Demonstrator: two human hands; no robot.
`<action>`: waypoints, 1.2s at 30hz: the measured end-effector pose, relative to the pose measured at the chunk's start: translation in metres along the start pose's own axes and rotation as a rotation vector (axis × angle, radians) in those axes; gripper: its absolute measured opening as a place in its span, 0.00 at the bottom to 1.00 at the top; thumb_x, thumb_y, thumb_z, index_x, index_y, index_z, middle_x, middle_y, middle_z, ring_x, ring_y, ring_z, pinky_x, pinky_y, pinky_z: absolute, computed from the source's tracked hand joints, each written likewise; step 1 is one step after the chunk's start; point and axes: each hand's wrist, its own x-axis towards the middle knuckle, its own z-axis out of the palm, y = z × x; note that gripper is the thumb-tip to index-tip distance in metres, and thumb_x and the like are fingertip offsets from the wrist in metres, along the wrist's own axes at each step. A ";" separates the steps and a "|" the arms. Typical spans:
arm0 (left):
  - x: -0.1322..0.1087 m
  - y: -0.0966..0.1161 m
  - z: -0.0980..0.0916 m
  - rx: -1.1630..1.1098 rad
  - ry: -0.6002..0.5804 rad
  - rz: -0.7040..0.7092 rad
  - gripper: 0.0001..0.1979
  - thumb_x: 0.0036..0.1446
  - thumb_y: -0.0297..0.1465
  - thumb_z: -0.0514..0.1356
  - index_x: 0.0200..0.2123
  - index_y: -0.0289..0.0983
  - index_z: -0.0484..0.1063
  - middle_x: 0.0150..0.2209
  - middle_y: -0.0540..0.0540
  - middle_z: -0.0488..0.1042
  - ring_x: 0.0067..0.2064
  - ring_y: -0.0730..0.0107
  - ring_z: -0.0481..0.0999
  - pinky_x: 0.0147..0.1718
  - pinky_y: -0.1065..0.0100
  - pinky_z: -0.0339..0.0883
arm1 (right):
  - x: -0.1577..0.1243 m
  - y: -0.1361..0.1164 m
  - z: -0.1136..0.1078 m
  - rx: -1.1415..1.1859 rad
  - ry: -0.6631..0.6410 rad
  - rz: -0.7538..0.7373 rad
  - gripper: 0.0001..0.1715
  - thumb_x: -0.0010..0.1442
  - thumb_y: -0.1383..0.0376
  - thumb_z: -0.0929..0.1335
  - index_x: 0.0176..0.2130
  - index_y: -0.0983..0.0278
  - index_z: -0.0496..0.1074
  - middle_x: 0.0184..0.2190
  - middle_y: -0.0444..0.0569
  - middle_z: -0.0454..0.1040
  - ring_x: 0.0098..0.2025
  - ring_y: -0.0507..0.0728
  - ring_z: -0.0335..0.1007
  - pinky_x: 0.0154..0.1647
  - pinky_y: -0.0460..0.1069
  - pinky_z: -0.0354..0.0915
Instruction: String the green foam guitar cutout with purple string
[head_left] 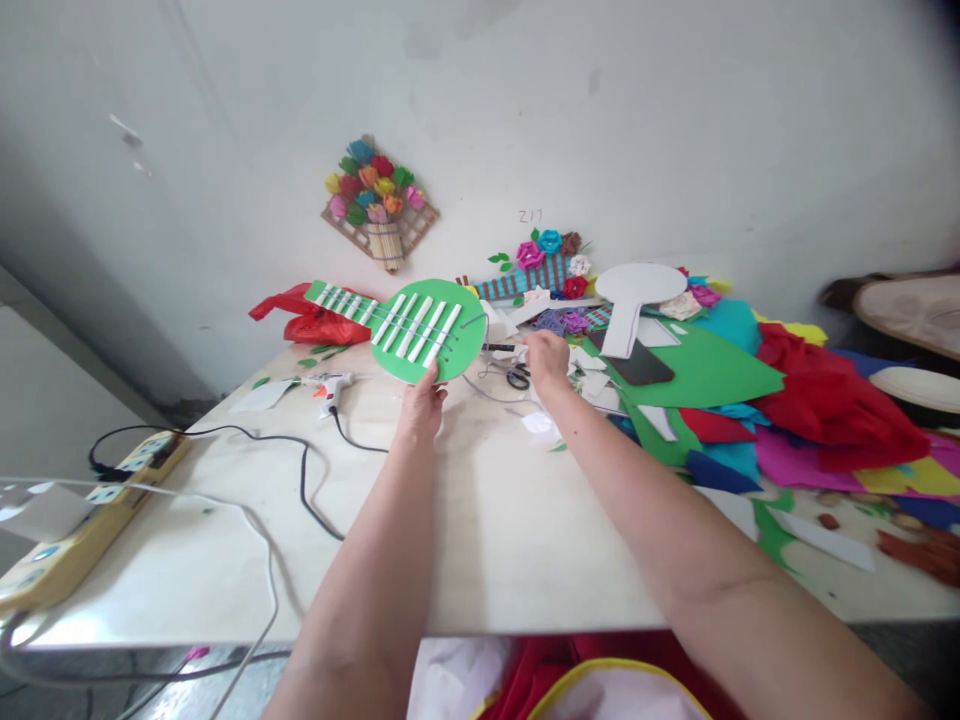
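Note:
My left hand (pixel 424 405) grips the lower edge of a green paper guitar (pixel 469 335), thumb on its front, and holds it tilted above the table. White strips lie across its round body and neck, with grey-purple strings running over them. Right of the guitar, my right hand (pixel 547 360) is closed, and a thin dark pen-like stick (pixel 500 347) reaches from its fingers toward the guitar's edge. The stick's exact kind is too small to tell. Loose grey-purple thread (pixel 495 396) trails below the guitar. Dark-handled scissors (pixel 518 376) lie just beside my right hand.
A white glue gun (pixel 332 393) and yellow power strip (pixel 142 470) with cables lie left. At right are a white cardboard guitar shape (pixel 641 285), a dark phone (pixel 637 362), green sheet (pixel 712 355) and red crepe paper (pixel 825 390). A flower basket (pixel 385 245) hangs behind.

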 end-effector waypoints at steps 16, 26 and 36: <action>-0.009 -0.009 0.017 0.185 -0.235 0.100 0.11 0.39 0.34 0.66 0.25 0.33 0.71 0.20 0.50 0.69 0.19 0.79 0.64 0.16 0.75 0.50 | -0.031 -0.042 0.016 -0.559 -0.092 -0.630 0.12 0.58 0.60 0.63 0.31 0.63 0.72 0.33 0.52 0.71 0.39 0.59 0.58 0.40 0.53 0.48; -0.009 -0.007 0.015 0.255 -0.244 0.105 0.15 0.40 0.37 0.65 0.28 0.32 0.71 0.23 0.48 0.72 0.20 0.75 0.70 0.16 0.74 0.54 | -0.031 -0.063 0.012 0.057 -0.004 -0.601 0.16 0.62 0.57 0.56 0.33 0.63 0.65 0.31 0.48 0.69 0.31 0.52 0.65 0.32 0.47 0.59; -0.007 -0.012 0.011 0.251 -0.219 0.083 0.21 0.37 0.38 0.66 0.35 0.32 0.73 0.32 0.44 0.76 0.28 0.70 0.74 0.24 0.71 0.66 | -0.023 -0.041 0.022 0.262 -0.137 -0.318 0.15 0.60 0.55 0.58 0.28 0.62 0.62 0.21 0.42 0.66 0.21 0.49 0.62 0.22 0.44 0.58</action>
